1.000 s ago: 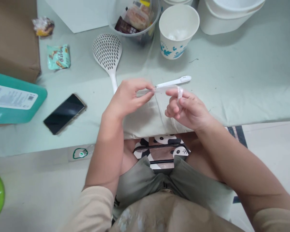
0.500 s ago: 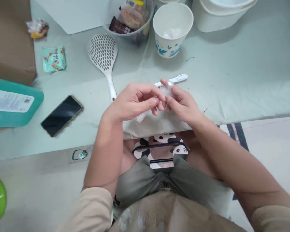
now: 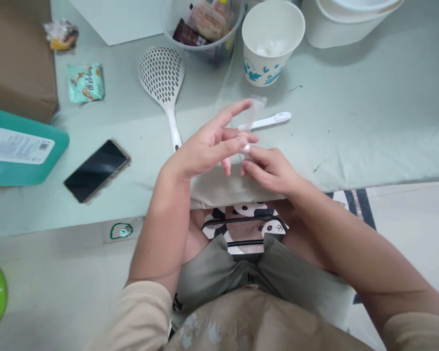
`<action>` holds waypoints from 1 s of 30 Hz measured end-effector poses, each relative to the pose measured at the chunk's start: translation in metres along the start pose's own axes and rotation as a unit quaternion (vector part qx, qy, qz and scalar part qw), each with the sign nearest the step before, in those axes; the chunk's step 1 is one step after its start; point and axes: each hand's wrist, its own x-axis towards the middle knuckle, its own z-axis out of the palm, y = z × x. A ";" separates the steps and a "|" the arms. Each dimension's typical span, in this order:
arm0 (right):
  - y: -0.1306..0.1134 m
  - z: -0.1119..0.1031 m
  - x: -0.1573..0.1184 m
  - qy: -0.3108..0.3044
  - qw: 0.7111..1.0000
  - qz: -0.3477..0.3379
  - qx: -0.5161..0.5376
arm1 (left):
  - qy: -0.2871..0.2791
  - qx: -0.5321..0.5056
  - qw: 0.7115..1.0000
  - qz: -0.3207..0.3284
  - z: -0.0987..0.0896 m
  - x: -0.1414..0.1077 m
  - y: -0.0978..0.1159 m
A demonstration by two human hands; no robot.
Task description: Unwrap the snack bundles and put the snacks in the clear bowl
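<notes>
A piece of thin clear plastic film (image 3: 255, 111) is stretched between my hands above the table's front edge. My left hand (image 3: 214, 146) has its index finger stretched away, the film at its tip, while the thumb and another finger press on the film's lower end. My right hand (image 3: 272, 168) pinches a whitish bunched bit of it between thumb and forefinger, close to my left thumb. Just beyond lies a slim white stick-like tool (image 3: 274, 120), partly hidden by the film and fingers. Left of it, a white slotted skimmer (image 3: 163, 73) rests with its handle end behind my left hand.
A paper cup (image 3: 267, 63) with clear plastic inside stands beyond my hands, beside a clear bowl (image 3: 201, 46) of packaged snacks and white tubs (image 3: 336, 29). Leftward are a phone (image 3: 97, 170), a green packet (image 3: 86, 83), a wrapped snack (image 3: 61, 35) and a teal bottle (image 3: 22, 148).
My left index finger has lifted and spread away, drawing the film out. My right hand has shifted down toward me, still pinching. The view has moved slightly.
</notes>
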 end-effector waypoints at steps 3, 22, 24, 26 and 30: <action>0.000 0.001 -0.001 0.003 1.000 0.017 0.020 | 0.031 0.047 0.998 -0.029 0.001 -0.001 0.009; 0.005 0.002 0.002 0.051 0.995 0.081 0.018 | 0.046 0.072 0.995 -0.053 0.007 -0.004 0.016; 0.006 0.002 0.002 0.060 0.994 0.089 0.035 | 0.046 0.070 0.995 -0.044 0.007 -0.003 0.015; 0.005 0.003 0.002 0.067 0.991 0.103 0.060 | 0.054 0.073 0.995 -0.037 0.007 -0.002 0.013; 0.004 0.003 0.003 0.069 0.982 0.134 0.112 | 0.089 0.088 0.992 -0.025 0.009 0.001 0.012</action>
